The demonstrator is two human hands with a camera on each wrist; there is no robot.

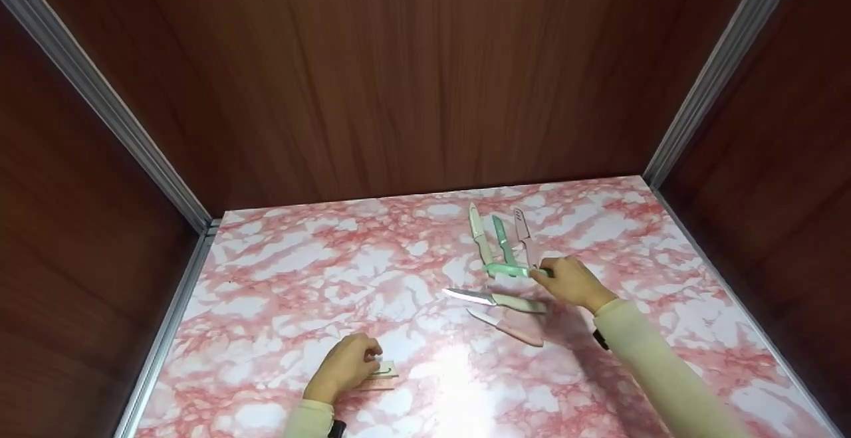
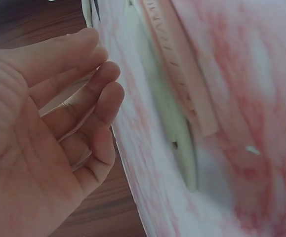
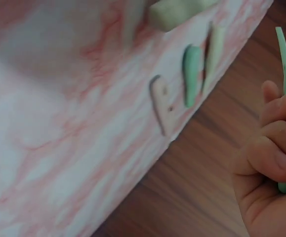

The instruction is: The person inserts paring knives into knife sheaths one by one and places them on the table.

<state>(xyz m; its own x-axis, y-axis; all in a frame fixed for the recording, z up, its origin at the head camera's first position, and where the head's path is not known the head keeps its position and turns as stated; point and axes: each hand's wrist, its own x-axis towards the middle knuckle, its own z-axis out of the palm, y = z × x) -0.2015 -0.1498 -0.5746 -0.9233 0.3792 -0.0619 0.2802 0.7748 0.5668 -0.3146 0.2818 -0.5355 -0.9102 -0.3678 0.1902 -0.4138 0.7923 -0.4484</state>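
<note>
My right hand (image 1: 568, 282) grips a slim green knife (image 3: 283, 54) by its handle, its narrow blade pointing left over the table in the head view. Just beyond lie a cream knife (image 1: 476, 225), a green knife (image 1: 502, 235) and a pink knife (image 1: 525, 235), tips toward the back. Nearer are a cream-handled knife (image 1: 515, 302) with a shiny blade and a smaller pink-handled knife (image 1: 518, 335). My left hand (image 2: 39, 128) hovers with loosely bent fingers and nothing in them. Beside it lie a pink strip (image 2: 182, 74) with raised lettering and a pale green strip (image 2: 165, 98).
The table (image 1: 292, 272) has a pink and white marbled top. Dark wood panels (image 1: 372, 79) stand behind it and on both sides, with metal posts (image 1: 106, 99) at the corners. Bright glare falls on the table's front middle.
</note>
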